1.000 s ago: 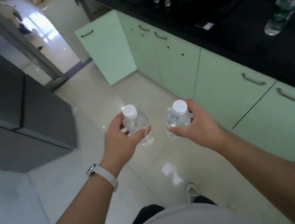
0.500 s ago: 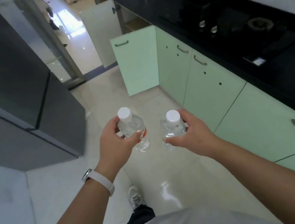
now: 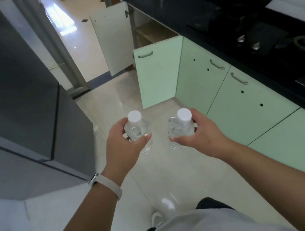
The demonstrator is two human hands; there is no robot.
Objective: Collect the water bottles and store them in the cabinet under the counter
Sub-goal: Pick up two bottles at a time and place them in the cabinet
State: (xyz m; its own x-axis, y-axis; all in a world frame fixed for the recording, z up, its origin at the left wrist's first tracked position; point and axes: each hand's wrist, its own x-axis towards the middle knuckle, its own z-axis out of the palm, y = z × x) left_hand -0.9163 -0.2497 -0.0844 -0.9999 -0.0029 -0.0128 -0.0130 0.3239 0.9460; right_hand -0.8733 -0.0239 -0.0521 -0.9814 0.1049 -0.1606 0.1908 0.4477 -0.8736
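Two bare hands are held out over a pale tiled floor [image 3: 105, 107]. The left hand [image 3: 122, 148] has its grip curled tight around a clear water bottle [image 3: 139, 131] with a white cap. The right hand [image 3: 201, 133] wraps a second bottle [image 3: 180, 129] likewise. Ahead, under the black worktop [image 3: 174, 9], a green cabinet door [image 3: 158, 74] stands open.

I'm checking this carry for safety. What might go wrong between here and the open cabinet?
The open green door juts into the walkway ahead; a leg or bottle might clip it. Both hands are full, left hand and right hand, so nothing could catch a slip on the glossy floor.
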